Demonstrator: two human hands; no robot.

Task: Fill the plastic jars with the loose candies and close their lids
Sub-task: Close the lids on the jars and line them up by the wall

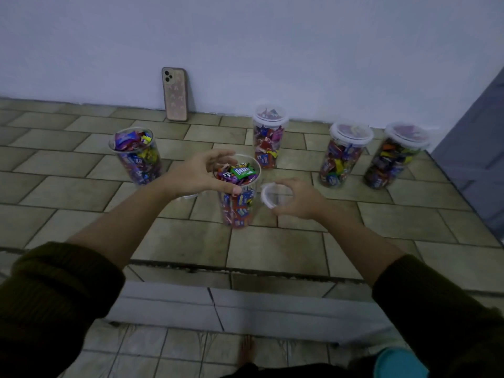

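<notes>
Five plastic jars stand on the tiled floor (272,249), and the task is judged three-fifths closed. Nearest, the left hand (196,174) curls round the rim of the near jar (238,192), which is brim-full of candies (240,171) and lidless. At its 3 o'clock, just beside the rim, the right hand (300,199) grips a clear lid (275,196) by its edge, not yet seated. A pale disc (188,197) under the left wrist is too hidden to identify. At 10 o'clock the second open jar (136,155) is full and uncovered. At 1 o'clock stands the first lidded jar (268,137); at 2 o'clock, the second lidded jar (345,155) and the third lidded jar (392,156). Filling appears complete; two closures remain. At 11 o'clock a phone (174,94) leans on the wall.
</notes>
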